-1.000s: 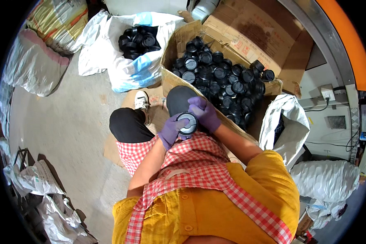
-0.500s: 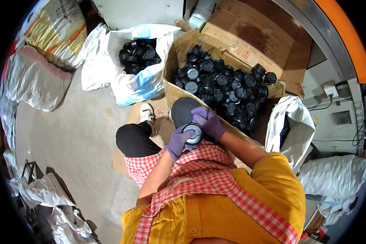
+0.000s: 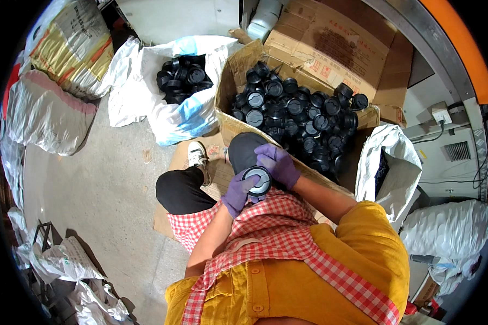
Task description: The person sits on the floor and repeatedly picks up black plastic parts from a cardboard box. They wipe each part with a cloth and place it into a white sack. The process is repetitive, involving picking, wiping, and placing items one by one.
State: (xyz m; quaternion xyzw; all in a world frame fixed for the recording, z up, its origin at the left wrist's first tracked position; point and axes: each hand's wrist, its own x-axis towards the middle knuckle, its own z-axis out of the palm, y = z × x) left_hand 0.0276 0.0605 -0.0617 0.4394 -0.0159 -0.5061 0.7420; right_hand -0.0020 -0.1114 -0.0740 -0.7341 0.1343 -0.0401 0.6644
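- Grey-faced round lid over the lap, clasped in the left hand
- Right hand near its two o'clock, fingers curled; I cannot tell whether it holds anything
- Carton of black lids at one o'clock

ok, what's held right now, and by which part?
Left hand: a round black lid, by its left edge. Right hand: beside the lid; can't tell if its grip holds anything.

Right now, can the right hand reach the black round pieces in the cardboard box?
Probably yes: the right hand looks close to the black round pieces, with only the cardboard box wall between.
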